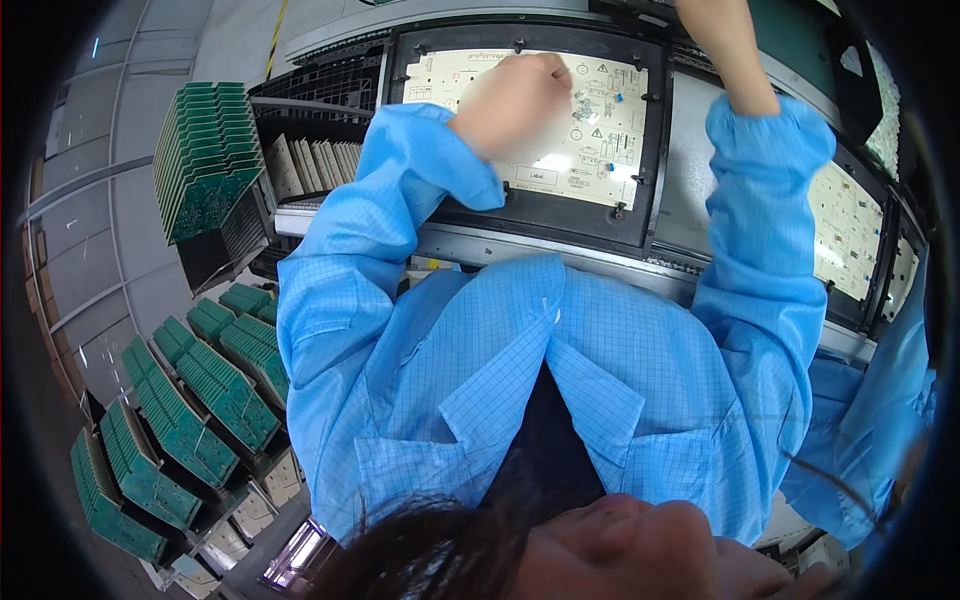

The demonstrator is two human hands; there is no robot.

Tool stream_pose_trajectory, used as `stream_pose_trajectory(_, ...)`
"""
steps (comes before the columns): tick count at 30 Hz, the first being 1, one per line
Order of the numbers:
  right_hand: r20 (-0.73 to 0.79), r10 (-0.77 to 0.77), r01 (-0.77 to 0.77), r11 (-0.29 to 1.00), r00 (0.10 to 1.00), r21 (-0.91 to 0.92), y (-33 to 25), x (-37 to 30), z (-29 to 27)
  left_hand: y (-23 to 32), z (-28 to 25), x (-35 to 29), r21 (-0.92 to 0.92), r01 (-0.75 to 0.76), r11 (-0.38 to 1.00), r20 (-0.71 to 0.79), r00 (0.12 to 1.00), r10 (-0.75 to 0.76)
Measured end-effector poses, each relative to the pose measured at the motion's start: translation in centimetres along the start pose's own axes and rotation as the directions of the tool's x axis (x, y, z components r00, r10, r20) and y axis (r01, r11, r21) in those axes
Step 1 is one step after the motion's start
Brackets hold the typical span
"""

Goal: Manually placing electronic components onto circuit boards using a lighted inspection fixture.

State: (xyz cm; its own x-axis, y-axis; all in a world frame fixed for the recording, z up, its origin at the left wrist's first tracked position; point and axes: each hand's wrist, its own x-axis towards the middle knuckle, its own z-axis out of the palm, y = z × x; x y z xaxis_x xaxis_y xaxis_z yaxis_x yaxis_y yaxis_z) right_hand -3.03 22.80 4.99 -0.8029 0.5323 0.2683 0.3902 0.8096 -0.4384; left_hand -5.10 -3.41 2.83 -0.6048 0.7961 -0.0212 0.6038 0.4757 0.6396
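Observation:
A cream circuit board (pixel 625 145) with printed outlines lies in a black carrier frame (pixel 570 218) in front of me, held by small black clips around its edge. Two small blue components (pixel 619 97) stand on its right part. Over the board's upper middle is my left hand (pixel 515 105), its fingers curled together. Whatever they may pinch is hidden, and part of the hand is blurred. My right hand (pixel 712 25) reaches past the far right side of the frame toward dark equipment; the picture's top edge cuts off its fingers.
Green circuit boards stand in a rack (pixel 205 160) at the left, beside a row of pale boards (pixel 315 165). More racked green boards (pixel 185 410) fill the lower left. Another carrier with a cream board (pixel 845 230) sits at right, near another person's blue sleeve (pixel 865 430).

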Motion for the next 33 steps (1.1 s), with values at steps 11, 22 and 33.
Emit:
stream_pose_trajectory(11,-0.220,-0.133,0.229,0.834,0.966,0.502,0.0,-1.5,-0.3,0.4,4.0,6.8,-0.006,-0.019,1.000,-0.041,0.999,0.019)
stream_pose_trajectory(22,0.249,-0.115,-0.126,0.619,0.962,0.775,3.0,-10.7,-1.1,1.0,3.8,6.7,0.016,-0.001,1.000,-0.002,1.000,0.001)
stream_pose_trajectory(33,0.443,0.009,-0.399,0.448,0.897,0.800,4.4,-11.8,0.2,1.6,4.2,7.3,-0.028,-0.003,1.000,0.025,1.000,0.004)
